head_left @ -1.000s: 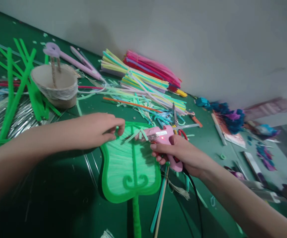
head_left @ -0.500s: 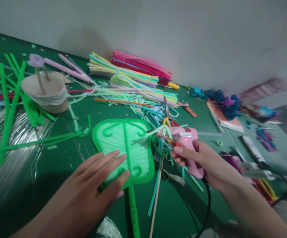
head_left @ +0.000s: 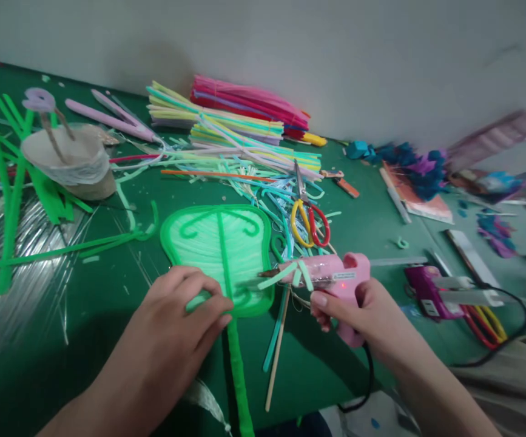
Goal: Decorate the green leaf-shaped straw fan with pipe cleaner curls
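Note:
A green fan-shaped piece (head_left: pixel 208 243) with curled green strips and a long green handle lies on the green table. My left hand (head_left: pixel 176 321) rests over its lower left part, fingers bent and drawn together; whether something small is between them is hidden. My right hand (head_left: pixel 363 309) grips a pink glue gun (head_left: pixel 335 273) with a small red light. The gun's tip is over the lower right part of the fan. Short pale green pieces cross the gun's barrel.
Behind the fan lie scissors (head_left: pixel 308 212) and bundled pipe cleaners (head_left: pixel 249 100). A pale cup-like holder (head_left: pixel 80 164) stands at the left. Two sticks lie below the gun. At the right are a purple device (head_left: pixel 431 291) and a black cord (head_left: pixel 524 328).
The glue gun has moved down toward the fan's lower right part, uncovering the scissors. My left hand's fingers, spread before, have bent and drawn together. The view has shifted slightly.

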Demonstrator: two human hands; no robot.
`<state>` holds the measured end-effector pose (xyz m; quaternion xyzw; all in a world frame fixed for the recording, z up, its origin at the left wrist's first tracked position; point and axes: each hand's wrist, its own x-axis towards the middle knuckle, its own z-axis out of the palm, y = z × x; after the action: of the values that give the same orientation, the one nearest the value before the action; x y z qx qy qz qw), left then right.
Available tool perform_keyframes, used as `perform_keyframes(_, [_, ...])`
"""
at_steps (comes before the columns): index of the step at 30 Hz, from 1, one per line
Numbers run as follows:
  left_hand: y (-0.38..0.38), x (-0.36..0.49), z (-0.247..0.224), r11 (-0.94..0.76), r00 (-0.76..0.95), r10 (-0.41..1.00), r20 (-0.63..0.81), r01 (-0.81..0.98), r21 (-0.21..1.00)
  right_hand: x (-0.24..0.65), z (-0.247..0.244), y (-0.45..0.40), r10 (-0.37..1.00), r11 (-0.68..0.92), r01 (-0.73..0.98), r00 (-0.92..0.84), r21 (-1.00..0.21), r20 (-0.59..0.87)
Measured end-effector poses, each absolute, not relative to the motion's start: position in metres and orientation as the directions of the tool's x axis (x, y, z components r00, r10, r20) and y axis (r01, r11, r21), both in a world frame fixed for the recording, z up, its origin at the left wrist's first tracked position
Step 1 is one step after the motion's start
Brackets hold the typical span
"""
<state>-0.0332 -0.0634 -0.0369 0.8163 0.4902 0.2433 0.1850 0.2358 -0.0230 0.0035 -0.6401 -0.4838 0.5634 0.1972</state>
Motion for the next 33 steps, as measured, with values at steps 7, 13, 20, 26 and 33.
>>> perform_keyframes(7, [-0.058, -0.028, -0.035, -0.398, 0.404, 0.905, 0.135, 0.69, 0.605, 0.234, 0.004, -0.045, 0.842, -0.501, 0.461, 0.063, -0.733, -0.536])
perform_keyframes(13, [-0.059, -0.03, -0.035, -0.34, 0.354, 0.928, 0.113, 0.686, 0.643, 0.226, 0.01, -0.051, 0.85, -0.507, 0.43, 0.107, -0.747, -0.516])
perform_keyframes(20, [-0.062, -0.031, -0.029, -0.249, 0.217, 0.967, 0.137, 0.66, 0.709, 0.232, 0.0, -0.055, 0.866, -0.495, 0.384, 0.14, -0.78, -0.481])
perform_keyframes(26, [-0.063, -0.03, -0.014, 0.251, -0.089, 0.968, -0.235, 0.312, 0.916, 0.223, -0.002, -0.063, 0.897, -0.441, 0.277, 0.18, -0.854, -0.405])
perform_keyframes(33, [-0.047, -0.027, -0.019, 0.344, -0.069, 0.937, -0.342, 0.024, 0.939, 0.205, 0.004, -0.075, 0.964, -0.249, 0.401, 0.185, -0.882, -0.188])
